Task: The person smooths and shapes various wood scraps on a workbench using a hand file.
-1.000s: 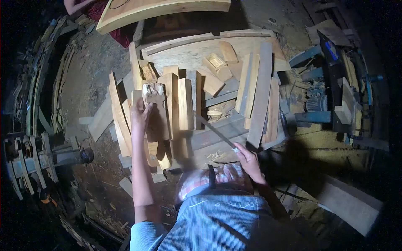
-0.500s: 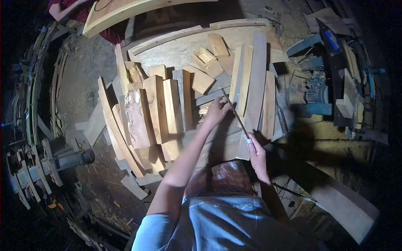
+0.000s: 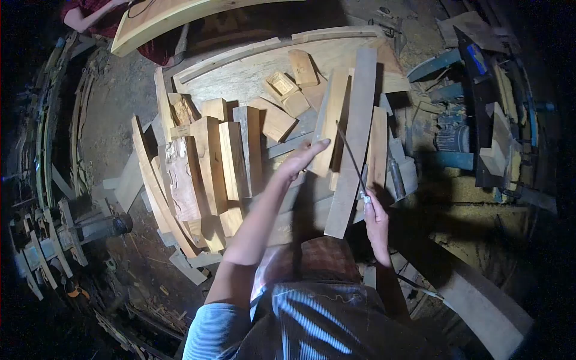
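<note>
My right hand (image 3: 375, 217) grips the handle of a long thin metal file (image 3: 351, 157), whose blade points up and away over a long wooden plank (image 3: 354, 141). My left hand (image 3: 302, 161) reaches forward with fingers stretched out, holding nothing, its fingertips at the lower end of a shorter plank (image 3: 328, 120) beside the file. To the left lies a row of several thick wood blocks (image 3: 228, 159), one with a rough bark face (image 3: 180, 177).
A large wooden board (image 3: 252, 72) carries small carved blocks (image 3: 282, 87). Another person in red (image 3: 102, 18) works at a curved board (image 3: 180, 18) at the top left. A motor and machine parts (image 3: 456, 138) stand at the right. Curved wood strips (image 3: 54, 138) line the left.
My left hand let go of the bark-faced block and swung right to the planks by the file. My right hand carried the file up and to the right.
</note>
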The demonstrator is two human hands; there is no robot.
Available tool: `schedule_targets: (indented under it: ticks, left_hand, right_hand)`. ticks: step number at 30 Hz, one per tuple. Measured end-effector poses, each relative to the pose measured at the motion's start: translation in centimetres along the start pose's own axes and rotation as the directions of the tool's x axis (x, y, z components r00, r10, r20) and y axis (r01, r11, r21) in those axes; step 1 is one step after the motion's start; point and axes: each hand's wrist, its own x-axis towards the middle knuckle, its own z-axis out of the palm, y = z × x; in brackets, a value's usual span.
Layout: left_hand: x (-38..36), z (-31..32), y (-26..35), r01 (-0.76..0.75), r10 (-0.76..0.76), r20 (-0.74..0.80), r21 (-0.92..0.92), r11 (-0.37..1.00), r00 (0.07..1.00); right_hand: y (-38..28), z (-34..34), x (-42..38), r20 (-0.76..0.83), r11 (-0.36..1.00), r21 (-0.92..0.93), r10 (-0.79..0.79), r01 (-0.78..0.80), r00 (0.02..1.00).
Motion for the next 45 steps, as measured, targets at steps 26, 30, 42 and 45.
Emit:
schedule_targets:
  ticks: [26, 30, 42, 45]
  left_hand:
    - [-15.2, -5.3, -3.1, -0.050, 0.020, -0.051, -0.710, 0.702, 0.999]
    - [-17.8, -4.7, -2.2, -0.085, 0.019, -0.103, -0.693, 0.716, 0.995]
    - [-13.5, -1.9, -9.7, 0.384, 0.344, 0.409, -0.912, 0.142, 0.845]
    - [-14.5, -0.1, -8.3, 0.214, 0.054, 0.212, -0.977, -0.021, 0.976]
  right_hand:
    - [-8.4, 0.7, 0.4, 0.555, 0.825, -0.196, -0.352, 0.530, 0.753]
    - [-11.1, 1.1, 0.1, 0.678, 0.900, -0.332, 0.020, 0.282, 0.735]
    - [-7.5, 1.5, 4.7, 0.261, 0.918, -0.345, -0.106, 0.195, 0.960]
    - [-3.1, 2.0, 3.2, 0.307, 0.914, -0.397, 0.046, 0.084, 0.951]
